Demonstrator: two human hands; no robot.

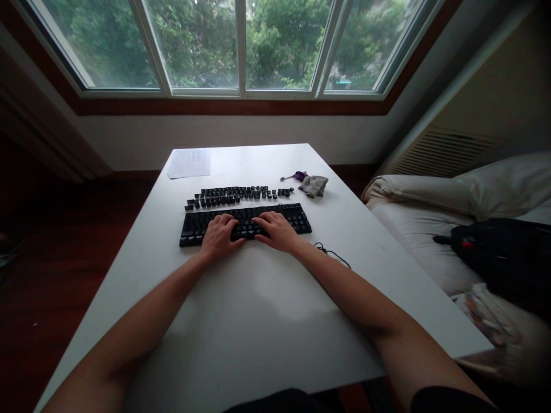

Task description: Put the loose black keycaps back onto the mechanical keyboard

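Note:
A black keyboard (299, 221) lies flat on the white table, wider than both hands together. On its left half rests my left hand (218, 234), palm down, with the fingers spread over the keys. My right hand (275, 229) lies palm down just right of the keyboard's middle, fingers stretched out and thumb toward the front edge. Neither hand grips anything. Behind the keyboard, loose black keycaps (219, 201) stand in uneven rows. The keys beneath both palms are hidden.
The white table (258, 321) reaches toward the window. At its far left lies a sheet of paper (189, 163). A grey cloth (314, 186) and a purple-handled brush (299, 175) sit behind the keyboard at right. A black cable (333, 252) trails beside my right forearm. A couch holds a black bag (503, 258).

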